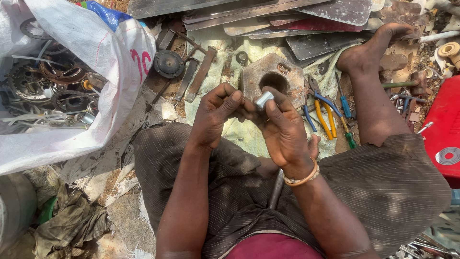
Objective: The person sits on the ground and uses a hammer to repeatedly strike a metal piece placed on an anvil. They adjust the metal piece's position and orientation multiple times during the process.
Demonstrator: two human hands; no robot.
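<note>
Small silver metal cylinder (264, 100) being pinched between right hand (283, 129) thumb and fingers, left hand (216, 112) fingertips closed on its end, above grey hexagonal holed block (273, 76). Grip shallow: piece judged liable to be dropped into scrap clutter.

Two hands: left hand (215, 112), right hand (282, 129). One small metal cylinder (263, 100). One hexagonal metal block (272, 76), centre top. Two pliers (320, 108). Two screwdrivers (346, 117). One white sack (96, 62), upper left.
</note>
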